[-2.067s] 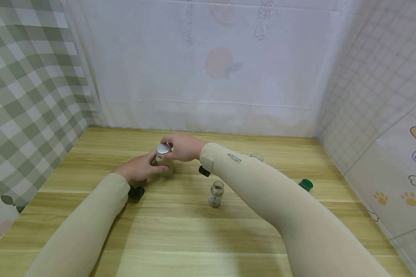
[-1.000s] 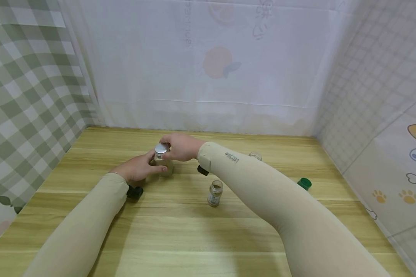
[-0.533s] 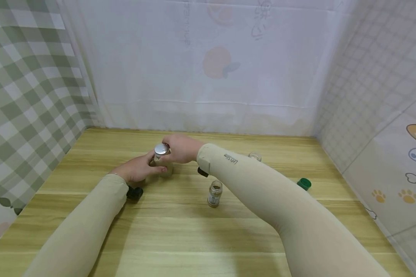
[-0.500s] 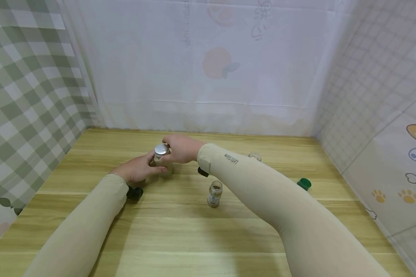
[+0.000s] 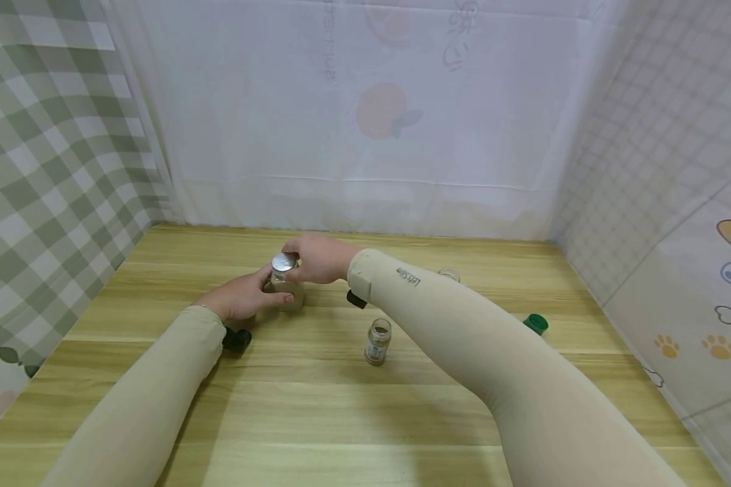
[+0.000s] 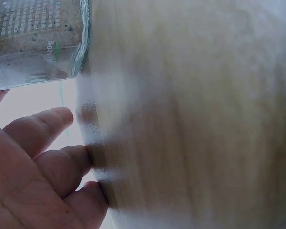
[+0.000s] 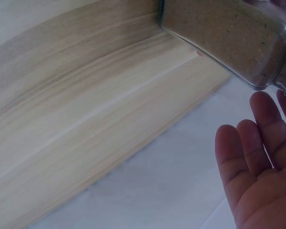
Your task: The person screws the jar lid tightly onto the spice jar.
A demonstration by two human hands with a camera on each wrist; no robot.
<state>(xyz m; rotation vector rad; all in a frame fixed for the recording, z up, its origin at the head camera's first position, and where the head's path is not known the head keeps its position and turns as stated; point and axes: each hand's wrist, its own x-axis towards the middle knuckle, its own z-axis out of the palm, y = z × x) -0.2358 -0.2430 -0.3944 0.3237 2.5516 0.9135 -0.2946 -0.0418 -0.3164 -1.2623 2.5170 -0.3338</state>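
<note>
A clear square jar (image 5: pixel 292 297) of brown seasoning stands upright on the table at centre left, with a silver lid (image 5: pixel 284 262) on top. My left hand (image 5: pixel 240 296) grips the jar body from the left, thumb across its near side. With thumb and forefinger my right hand (image 5: pixel 319 258) pinches the lid from the right. In the left wrist view the jar (image 6: pixel 33 43) shows its printed label, the other fingers of the left hand (image 6: pixel 43 171) beside it. The right wrist view shows the jar (image 7: pixel 224 38) and the lower fingers of the right hand (image 7: pixel 257 162) off the glass.
An uncapped small glass jar (image 5: pixel 378 342) with a label stands at the middle of the wooden table (image 5: pixel 317 419). Behind the right forearm a glass rim (image 5: pixel 449 274) shows. A green cap (image 5: pixel 536 323) lies at the right. Cloth hangs at the back and both sides.
The right hand's fingers and wrist have shifted slightly about the silver lid. Both hands keep their hold, and the jar stays in the same place.
</note>
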